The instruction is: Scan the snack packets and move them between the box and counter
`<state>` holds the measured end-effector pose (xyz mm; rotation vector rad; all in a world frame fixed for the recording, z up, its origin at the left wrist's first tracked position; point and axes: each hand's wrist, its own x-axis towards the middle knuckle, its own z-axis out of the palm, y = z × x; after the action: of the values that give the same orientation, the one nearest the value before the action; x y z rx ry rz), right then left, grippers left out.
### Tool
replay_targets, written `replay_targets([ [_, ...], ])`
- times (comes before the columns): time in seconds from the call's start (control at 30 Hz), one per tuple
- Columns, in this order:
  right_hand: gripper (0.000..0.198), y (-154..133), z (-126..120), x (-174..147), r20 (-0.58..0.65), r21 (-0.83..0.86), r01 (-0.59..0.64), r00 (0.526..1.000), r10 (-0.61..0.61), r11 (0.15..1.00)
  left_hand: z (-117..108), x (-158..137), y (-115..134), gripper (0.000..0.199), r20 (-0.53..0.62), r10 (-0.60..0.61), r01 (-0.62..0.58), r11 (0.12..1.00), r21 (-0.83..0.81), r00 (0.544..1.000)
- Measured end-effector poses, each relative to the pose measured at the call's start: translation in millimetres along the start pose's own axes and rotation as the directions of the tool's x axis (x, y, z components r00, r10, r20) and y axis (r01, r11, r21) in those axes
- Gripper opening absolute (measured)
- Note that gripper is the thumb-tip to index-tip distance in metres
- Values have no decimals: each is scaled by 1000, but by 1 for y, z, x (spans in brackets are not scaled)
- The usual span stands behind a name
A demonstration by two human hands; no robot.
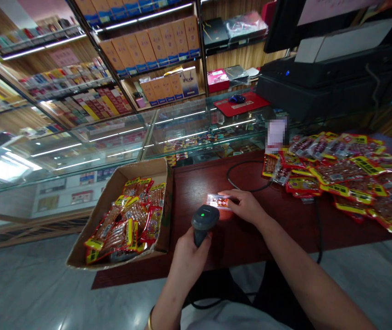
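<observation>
My left hand (189, 256) is wrapped round the handle of a dark grey barcode scanner (205, 218), on whose top a small green light glows. The scanner's light falls on a small snack packet (218, 201) lying on the dark red wooden table (196, 181). With thumb and fingers pinched at its right end, my right hand (245, 206) holds that packet against the tabletop. To the left, a cardboard box (168, 192) contains several red and yellow snack packets (135, 215). More such packets (340, 172) lie in a heap at the right.
A glass display counter (120, 137) runs behind the table, carrying a red mouse pad (242, 104) with a mouse (236, 98). Black checkout equipment (306, 96) stands at the back right. A black cable (316, 229) crosses the table. Shelves with boxes (151, 48) line the wall.
</observation>
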<state>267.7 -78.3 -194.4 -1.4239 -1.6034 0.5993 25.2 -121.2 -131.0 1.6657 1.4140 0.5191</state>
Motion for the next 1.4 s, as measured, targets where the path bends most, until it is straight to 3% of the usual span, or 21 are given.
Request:
replay_targets([
  [0.27, 36, -4, -1, 1, 2, 35, -22, 1000, 22, 999, -2, -7, -5, 31, -27, -66, 61, 984, -167, 997],
  [0.37, 38, 2, -1, -4, -64, 140, -123, 989, 133, 982, 0, -12, -8, 30, 12, -129, 126, 940, -317, 992],
  [0.47, 43, -2, -2, 1, -132, 361, -268, 933, 334, 893, 3, -14, -16, 33, 27, -187, 178, 870, -459, 982],
  [0.57, 48, -40, 5, 25, -83, 593, -334, 880, 468, 733, 5, -14, -27, 33, 39, -215, 202, 817, -540, 976],
  [0.67, 53, -109, 28, 62, 74, 713, -255, 954, 291, 653, 5, -13, -36, 37, 55, -203, 199, 806, -557, 978],
  [0.73, 65, -149, 49, 88, 169, 718, -223, 975, 145, 660, 5, -12, -37, 42, 41, -180, 173, 825, -537, 983],
  [0.8, 70, -166, 65, 109, 231, 622, -192, 971, 57, 759, 4, -10, -38, 49, 24, -172, 159, 836, -525, 985],
  [0.87, 62, -158, 65, 115, 135, 471, -6, 989, -65, 882, 2, -7, -39, 55, 19, -178, 161, 835, -526, 984],
  [0.93, 50, -131, 46, 105, 20, 229, 139, 989, -147, 963, 1, -5, -40, 60, 34, -178, 169, 832, -529, 983],
  [1.0, 40, -96, 9, 82, -88, -64, 90, 992, -96, 994, 1, -4, -42, 60, 55, -167, 171, 836, -521, 984],
  [1.07, 41, -57, -38, 56, -210, -344, -112, 977, 40, 932, 2, -4, -44, 58, 65, -149, 162, 844, -512, 987],
  [1.13, 51, -21, -83, 33, -315, -544, -291, 940, 130, 787, 2, -4, -44, 58, 64, -139, 152, 851, -503, 988],
  [1.23, 61, 18, -131, 6, -329, -728, -391, 920, 213, 563, 3, -4, -44, 60, 66, -140, 154, 854, -497, 988],
  [1.3, 57, 30, -141, -8, -304, -796, -383, 923, 237, 468, 3, -4, -44, 61, 62, -137, 150, 859, -490, 989],
  [1.4, 46, 26, -121, -23, -306, -840, -352, 936, 176, 412, 3, -5, -42, 61, 34, -140, 139, 866, -481, 990],
])
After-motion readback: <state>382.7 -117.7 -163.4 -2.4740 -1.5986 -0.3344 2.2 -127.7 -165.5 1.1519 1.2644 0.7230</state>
